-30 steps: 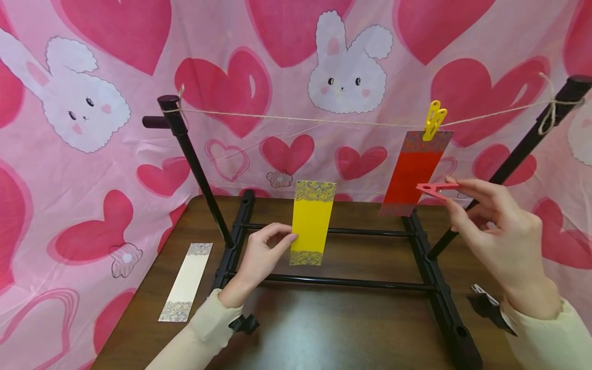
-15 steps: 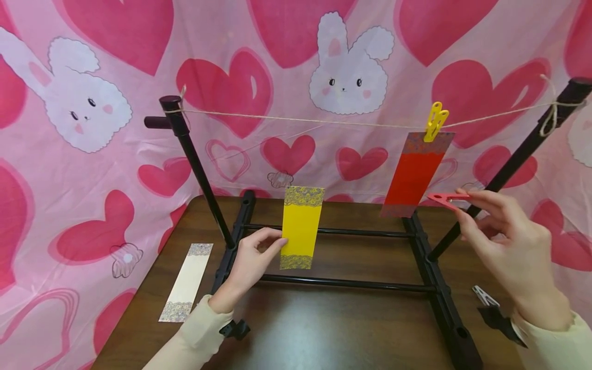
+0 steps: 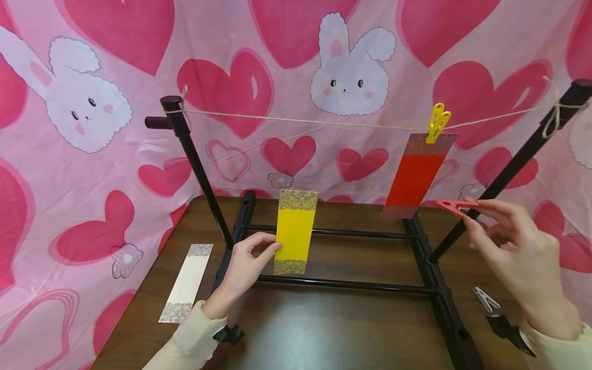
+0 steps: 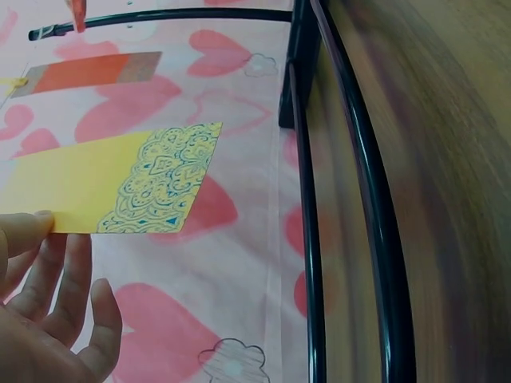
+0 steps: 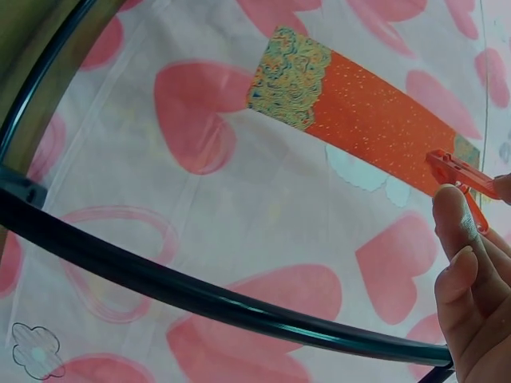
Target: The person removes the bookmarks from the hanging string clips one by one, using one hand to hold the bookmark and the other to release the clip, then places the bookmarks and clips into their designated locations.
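At the left grip (image 3: 247, 262): yellow card (image 3: 296, 234), up in the air, pinched at its left edge below the middle; near upright, slight lean; patterned bands top and bottom.
Left grip state: narrow, holding the yellow card, thumb (image 4: 28, 229) on the near face.
Right grip (image 3: 522, 252): narrow, pinching a red clothespin (image 3: 464, 204) at the handle ends; pin tip points left, away from the hand.
Left and up from right grip: red card (image 3: 418, 177), hanging on a slant from the string (image 3: 300, 121) under a yellow clip (image 3: 437, 123).
Above both grips: string, tied to left post (image 3: 199, 169) and right post (image 3: 509, 169), apart from the yellow card's top edge.
Left of left grip: cream card (image 3: 187, 280), flat on the wooden surface (image 3: 333, 329), patterned at both ends.
Below right grip: pale clothespin (image 3: 486, 299), lying on the surface near the wrist.
Under both grips: black base frame (image 3: 351, 283) with two crossbars, standing on the surface.
Behind both grips: pink cloth (image 3: 287, 97), hearts and rabbits.
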`<action>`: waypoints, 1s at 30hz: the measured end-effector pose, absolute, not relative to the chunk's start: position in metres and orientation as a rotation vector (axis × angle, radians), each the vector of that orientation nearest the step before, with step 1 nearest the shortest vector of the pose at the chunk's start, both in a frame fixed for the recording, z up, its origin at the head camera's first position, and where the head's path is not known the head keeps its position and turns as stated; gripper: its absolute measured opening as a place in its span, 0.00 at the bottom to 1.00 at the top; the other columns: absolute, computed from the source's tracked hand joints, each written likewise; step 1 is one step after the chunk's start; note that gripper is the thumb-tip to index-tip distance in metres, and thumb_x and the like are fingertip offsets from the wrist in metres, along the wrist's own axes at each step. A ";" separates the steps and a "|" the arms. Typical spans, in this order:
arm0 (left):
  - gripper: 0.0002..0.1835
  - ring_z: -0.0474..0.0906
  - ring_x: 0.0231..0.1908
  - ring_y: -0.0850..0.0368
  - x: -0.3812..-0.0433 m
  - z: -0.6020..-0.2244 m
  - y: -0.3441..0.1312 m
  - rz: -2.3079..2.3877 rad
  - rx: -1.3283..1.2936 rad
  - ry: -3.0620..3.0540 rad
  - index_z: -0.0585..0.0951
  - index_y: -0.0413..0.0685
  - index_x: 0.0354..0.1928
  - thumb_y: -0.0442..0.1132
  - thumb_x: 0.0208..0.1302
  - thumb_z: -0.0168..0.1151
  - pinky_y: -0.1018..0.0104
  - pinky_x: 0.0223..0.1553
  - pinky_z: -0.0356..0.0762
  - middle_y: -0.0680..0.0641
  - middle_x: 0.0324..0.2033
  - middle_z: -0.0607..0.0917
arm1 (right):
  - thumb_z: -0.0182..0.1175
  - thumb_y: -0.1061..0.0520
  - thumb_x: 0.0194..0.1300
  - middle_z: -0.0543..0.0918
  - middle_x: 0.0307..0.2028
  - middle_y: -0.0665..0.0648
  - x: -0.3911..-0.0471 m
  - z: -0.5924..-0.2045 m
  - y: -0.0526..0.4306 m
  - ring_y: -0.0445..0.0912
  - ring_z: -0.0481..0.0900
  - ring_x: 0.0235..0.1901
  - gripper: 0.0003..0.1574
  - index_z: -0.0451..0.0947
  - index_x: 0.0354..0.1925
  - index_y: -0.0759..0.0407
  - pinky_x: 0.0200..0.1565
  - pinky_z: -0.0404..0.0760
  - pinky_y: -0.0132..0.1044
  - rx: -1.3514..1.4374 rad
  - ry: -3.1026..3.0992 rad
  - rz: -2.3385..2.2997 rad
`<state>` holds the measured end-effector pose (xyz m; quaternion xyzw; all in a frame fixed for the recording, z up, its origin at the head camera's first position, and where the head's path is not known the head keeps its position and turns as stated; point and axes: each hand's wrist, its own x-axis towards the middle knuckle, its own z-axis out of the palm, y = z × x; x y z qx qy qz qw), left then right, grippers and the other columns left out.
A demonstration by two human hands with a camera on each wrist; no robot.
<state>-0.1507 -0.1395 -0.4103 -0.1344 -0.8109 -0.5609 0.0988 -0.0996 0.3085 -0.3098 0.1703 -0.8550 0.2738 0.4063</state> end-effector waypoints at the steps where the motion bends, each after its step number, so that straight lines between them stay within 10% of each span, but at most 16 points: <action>1: 0.08 0.82 0.40 0.55 -0.150 -0.411 -0.141 -1.650 -0.396 -2.400 0.89 0.51 0.48 0.40 0.69 0.71 0.67 0.46 0.83 0.53 0.43 0.89 | 0.60 0.27 0.67 0.75 0.40 0.13 -0.099 -0.311 0.310 0.14 0.73 0.26 0.50 0.77 0.59 0.72 0.31 0.68 0.11 0.427 -2.156 0.693; 9: 0.08 0.83 0.40 0.55 -0.146 -0.414 -0.150 -1.625 -0.366 -2.422 0.89 0.49 0.48 0.38 0.69 0.71 0.64 0.47 0.84 0.52 0.42 0.90 | 0.61 0.27 0.67 0.74 0.37 0.12 -0.098 -0.322 0.321 0.13 0.71 0.25 0.49 0.78 0.58 0.71 0.29 0.67 0.11 0.363 -2.171 0.672; 17: 0.08 0.82 0.39 0.53 -0.144 -0.417 -0.161 -1.601 -0.337 -2.444 0.89 0.48 0.48 0.37 0.68 0.71 0.66 0.45 0.84 0.52 0.41 0.90 | 0.73 0.60 0.64 0.75 0.39 0.12 -0.093 -0.328 0.329 0.15 0.73 0.23 0.29 0.78 0.61 0.69 0.24 0.66 0.14 0.316 -2.201 0.706; 30: 0.08 0.82 0.36 0.57 -0.137 -0.428 -0.178 -1.534 -0.274 -2.475 0.89 0.49 0.46 0.37 0.67 0.72 0.69 0.42 0.81 0.52 0.39 0.90 | 0.73 0.70 0.60 0.70 0.36 0.07 -0.086 -0.339 0.340 0.11 0.69 0.24 0.31 0.76 0.61 0.69 0.20 0.66 0.17 0.195 -2.260 0.682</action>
